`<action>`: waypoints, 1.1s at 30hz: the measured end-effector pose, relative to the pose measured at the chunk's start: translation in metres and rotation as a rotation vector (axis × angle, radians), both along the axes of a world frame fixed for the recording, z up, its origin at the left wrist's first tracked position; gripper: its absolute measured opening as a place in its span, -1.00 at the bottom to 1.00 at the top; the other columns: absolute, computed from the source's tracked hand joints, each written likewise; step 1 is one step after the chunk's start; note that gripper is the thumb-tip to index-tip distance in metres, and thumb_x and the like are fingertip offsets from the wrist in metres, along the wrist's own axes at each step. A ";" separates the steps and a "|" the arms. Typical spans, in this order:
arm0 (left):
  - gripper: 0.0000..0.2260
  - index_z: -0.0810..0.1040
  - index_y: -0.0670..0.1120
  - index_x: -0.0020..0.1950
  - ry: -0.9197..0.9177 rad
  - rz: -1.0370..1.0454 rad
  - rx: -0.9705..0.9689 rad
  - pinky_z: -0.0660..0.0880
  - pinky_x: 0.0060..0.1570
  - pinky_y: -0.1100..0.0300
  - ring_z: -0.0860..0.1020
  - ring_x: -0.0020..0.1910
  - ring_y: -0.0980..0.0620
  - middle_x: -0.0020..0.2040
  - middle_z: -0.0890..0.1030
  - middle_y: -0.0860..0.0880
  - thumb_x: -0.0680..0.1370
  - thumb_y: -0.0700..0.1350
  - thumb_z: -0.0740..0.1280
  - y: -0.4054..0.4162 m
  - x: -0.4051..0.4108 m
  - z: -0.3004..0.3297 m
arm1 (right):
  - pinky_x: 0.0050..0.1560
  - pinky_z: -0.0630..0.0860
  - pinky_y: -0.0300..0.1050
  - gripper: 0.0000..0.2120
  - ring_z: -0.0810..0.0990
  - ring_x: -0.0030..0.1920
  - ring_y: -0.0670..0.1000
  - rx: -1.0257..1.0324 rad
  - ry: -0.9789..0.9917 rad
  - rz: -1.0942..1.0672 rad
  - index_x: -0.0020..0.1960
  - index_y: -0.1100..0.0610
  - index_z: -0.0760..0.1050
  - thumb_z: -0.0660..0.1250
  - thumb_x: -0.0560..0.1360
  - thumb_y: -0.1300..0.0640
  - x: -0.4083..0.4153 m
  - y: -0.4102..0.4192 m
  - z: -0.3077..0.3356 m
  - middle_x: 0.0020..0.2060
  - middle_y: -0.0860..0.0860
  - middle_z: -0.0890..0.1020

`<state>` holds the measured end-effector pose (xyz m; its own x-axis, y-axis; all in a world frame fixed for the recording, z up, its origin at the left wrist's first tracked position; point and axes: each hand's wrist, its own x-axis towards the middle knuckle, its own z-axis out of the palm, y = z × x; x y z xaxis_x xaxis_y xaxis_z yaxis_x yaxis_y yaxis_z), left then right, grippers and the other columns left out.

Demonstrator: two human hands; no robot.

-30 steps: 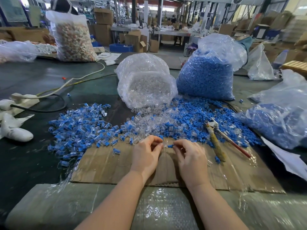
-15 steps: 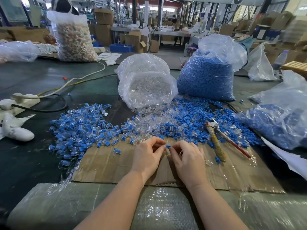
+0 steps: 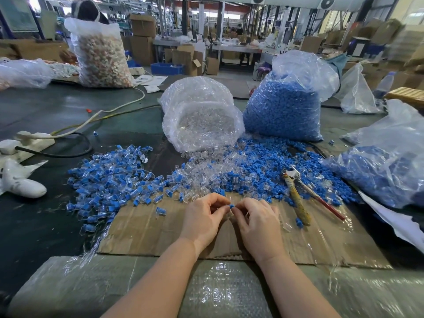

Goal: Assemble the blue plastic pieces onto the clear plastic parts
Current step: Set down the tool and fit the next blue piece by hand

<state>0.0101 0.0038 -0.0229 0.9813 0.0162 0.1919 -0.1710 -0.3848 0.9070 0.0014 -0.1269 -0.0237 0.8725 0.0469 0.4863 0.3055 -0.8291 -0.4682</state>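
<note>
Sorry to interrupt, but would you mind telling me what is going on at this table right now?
A person is fitting parts together by hand over a flat sheet of brown cardboard. The left hand and right hand meet at their fingertips, pinching a small blue plastic piece between them. Behind lie a heap of loose small clear plastic parts, loose blue pieces to the right, and a pile of assembled blue-and-clear parts to the left.

Bare cardboard (image 3: pixel 146 235) left of hands, pliers (image 3: pixel 298 198) lying right, piles and bags crowding behind
</note>
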 end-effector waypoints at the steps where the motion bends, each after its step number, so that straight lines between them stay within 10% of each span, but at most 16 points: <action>1: -0.87 0.61 0.01 -0.09 -0.002 0.002 -0.003 0.54 -0.09 0.35 0.59 -0.21 0.23 -0.20 0.63 0.11 0.49 -0.22 0.38 0.000 0.000 0.000 | -0.11 0.25 -0.08 -0.91 0.52 -0.19 0.04 0.003 -0.003 0.003 -0.20 0.08 0.55 0.39 0.46 0.11 0.000 0.000 0.000 -0.27 -0.05 0.61; 33: -0.86 0.57 0.02 -0.12 0.010 -0.004 -0.034 0.54 -0.14 0.34 0.59 -0.20 0.14 -0.21 0.62 0.03 0.48 -0.24 0.38 0.000 0.000 0.003 | 0.01 0.41 -0.01 -0.80 0.51 -0.06 0.01 0.020 0.014 0.122 0.02 0.04 0.61 0.46 0.40 0.14 -0.003 -0.001 0.007 -0.14 -0.08 0.60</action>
<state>0.0098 0.0040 -0.0196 0.9832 0.0182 0.1816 -0.1636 -0.3532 0.9211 -0.0018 -0.1279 -0.0165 0.8676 0.1433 0.4762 0.3969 -0.7765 -0.4894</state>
